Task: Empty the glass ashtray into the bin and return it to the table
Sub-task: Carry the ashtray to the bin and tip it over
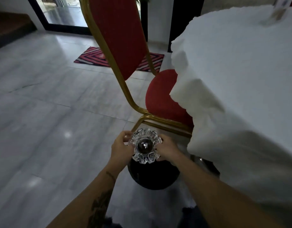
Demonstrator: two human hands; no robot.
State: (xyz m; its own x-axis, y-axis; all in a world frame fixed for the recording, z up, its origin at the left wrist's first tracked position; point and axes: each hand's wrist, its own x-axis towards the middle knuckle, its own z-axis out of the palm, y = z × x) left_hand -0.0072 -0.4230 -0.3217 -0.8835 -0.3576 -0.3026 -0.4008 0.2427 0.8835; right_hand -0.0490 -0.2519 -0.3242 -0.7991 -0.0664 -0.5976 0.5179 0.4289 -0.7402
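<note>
A clear glass ashtray (145, 146) with a scalloped rim is held level between both hands, with a small pale scrap in its dark centre. My left hand (120, 146) grips its left rim and my right hand (168, 148) grips its right rim. Directly below the ashtray stands a round black bin (151, 176) on the floor, partly hidden by the ashtray and my arms. The table (240, 79), covered in a white cloth, fills the right side of the view.
A red chair with a gold frame (125, 51) stands just beyond the bin, pushed against the table. A red patterned mat (92, 57) lies on the pale marble floor farther back. A glass door is at the far left.
</note>
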